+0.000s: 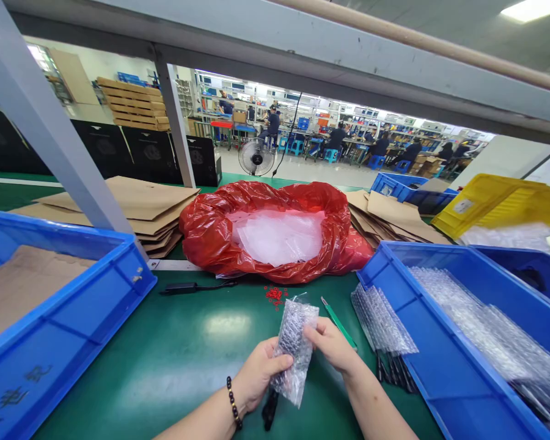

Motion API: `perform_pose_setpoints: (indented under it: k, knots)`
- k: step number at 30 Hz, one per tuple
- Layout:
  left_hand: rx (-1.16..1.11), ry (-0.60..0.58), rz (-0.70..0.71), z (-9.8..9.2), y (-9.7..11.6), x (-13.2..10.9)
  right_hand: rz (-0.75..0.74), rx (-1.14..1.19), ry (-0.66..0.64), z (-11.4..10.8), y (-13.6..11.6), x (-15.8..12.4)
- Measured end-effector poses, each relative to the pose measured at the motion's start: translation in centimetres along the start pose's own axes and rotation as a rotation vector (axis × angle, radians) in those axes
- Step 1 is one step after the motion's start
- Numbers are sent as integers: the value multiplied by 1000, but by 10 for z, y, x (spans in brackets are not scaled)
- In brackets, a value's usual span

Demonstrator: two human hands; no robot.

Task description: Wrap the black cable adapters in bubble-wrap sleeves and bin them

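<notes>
Left of the hands, a blue bin's rim borders open green table. The left hand and right hand pinch a bubble-wrap pouch between them; another blue bin crowds the right.

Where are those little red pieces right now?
Head view, centre: the red pieces lie on the green table, just before the red bag and beyond the bubble-wrap pouch.

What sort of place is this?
Likely a factory packing line: left hand and right hand hold a clear bubble-wrap pouch; more fill a blue plastic bin; stacked flat brown cardboard sheets, seated workers behind.
</notes>
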State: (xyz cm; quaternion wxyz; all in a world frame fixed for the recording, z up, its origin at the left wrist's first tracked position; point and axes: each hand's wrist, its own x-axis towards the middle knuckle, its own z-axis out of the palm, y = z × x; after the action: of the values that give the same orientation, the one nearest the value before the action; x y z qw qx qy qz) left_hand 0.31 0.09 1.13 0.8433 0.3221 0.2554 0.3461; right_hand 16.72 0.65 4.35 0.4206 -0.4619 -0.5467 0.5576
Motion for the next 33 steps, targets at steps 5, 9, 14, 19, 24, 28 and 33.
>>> perform_pose_setpoints:
  k: [5,9,14,19,24,28,33]
  knots:
    - [35,-27,-73,0,-3,-2,-20,4,69,0,10,5]
    - [33,13,-67,1,-4,-1,-21,-8,138,6,14,6]
    - [-43,193,57,0,0,2,-69,-39,87,27,15,9]
    - [-29,165,107,0,2,3,-186,-458,244,38,13,3]
    - [26,105,15,-3,4,2,-128,-1045,277,3,-25,-16]
    - [69,116,-25,-5,5,3,270,-1477,410,-51,-43,-21]
    - [84,89,-38,-6,4,2,535,-1610,390,-96,-24,-6]
